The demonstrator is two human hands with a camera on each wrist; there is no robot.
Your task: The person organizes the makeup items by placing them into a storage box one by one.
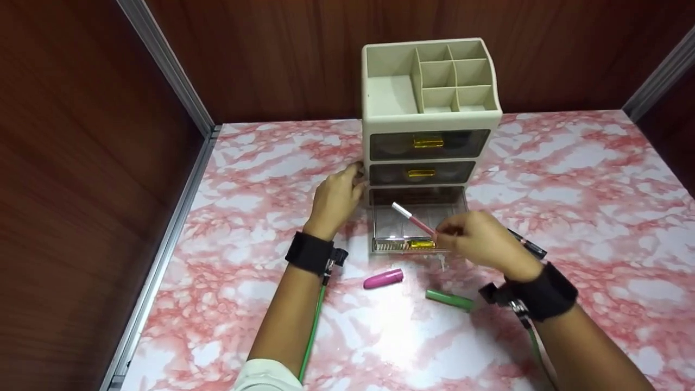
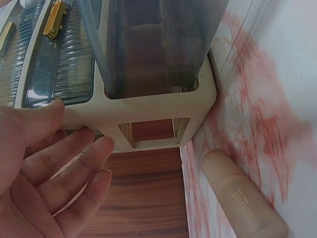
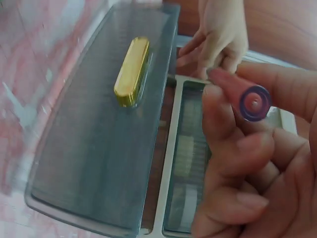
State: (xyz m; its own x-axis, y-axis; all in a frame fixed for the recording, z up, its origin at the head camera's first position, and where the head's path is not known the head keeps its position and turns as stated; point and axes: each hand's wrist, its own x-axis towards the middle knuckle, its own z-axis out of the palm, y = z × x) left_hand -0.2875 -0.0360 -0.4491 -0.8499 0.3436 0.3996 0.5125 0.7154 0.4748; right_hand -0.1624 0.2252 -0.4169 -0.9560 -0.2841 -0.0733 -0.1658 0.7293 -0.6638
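Tabletop (image 1: 244, 326): glossy, red/pink-on-white marble print. Dark reddish-brown wood-grain panels on three sides: left wall (image 1: 81, 163), back wall (image 1: 260, 60), right wall (image 1: 678, 125). Grey metal strips at both rear corners, left (image 1: 168, 65) and right (image 1: 662, 77); another metal rail (image 1: 161, 255) along the table's left edge. Light's bright glare sits front-centre on the tabletop; left panel reads darker toward its base.

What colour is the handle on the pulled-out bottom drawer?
Shiny golden yellow; the drawer handle shows best in the right wrist view.
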